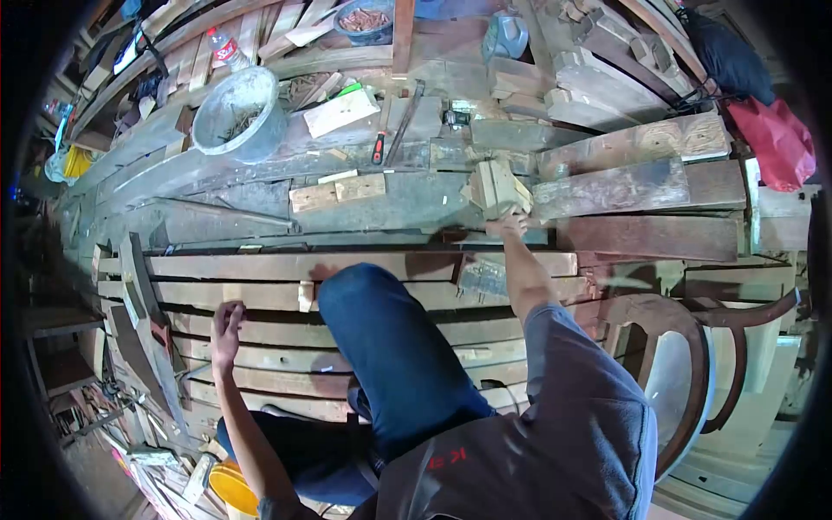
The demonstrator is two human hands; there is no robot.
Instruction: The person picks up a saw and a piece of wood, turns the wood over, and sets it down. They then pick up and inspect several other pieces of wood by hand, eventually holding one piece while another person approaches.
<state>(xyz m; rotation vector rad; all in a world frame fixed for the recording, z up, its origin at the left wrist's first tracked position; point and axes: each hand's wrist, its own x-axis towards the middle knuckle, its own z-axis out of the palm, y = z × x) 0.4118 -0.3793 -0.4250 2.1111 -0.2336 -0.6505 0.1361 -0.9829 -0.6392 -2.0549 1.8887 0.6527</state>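
My right hand (511,224) reaches forward to a small stack of cut wooden pieces (497,188) on the grey bench (373,227). Its fingers are closed on the near side of the stack, and part of the grip is hidden. My left hand (227,333) hangs over the wooden slats (260,354) with fingers loosely apart and nothing in them. Left of the stack lie a short wooden block (338,192) and a chisel-like tool with a red and black handle (379,147). Long dark planks (611,186) lie just right of the stack.
A pale bucket (236,117) with scraps stands at the back left, near a plastic bottle (227,48). Farther back are a basin of small brownish pieces (364,21) and a bluish jug (506,36). A curved wooden frame (693,347) stands at the right.
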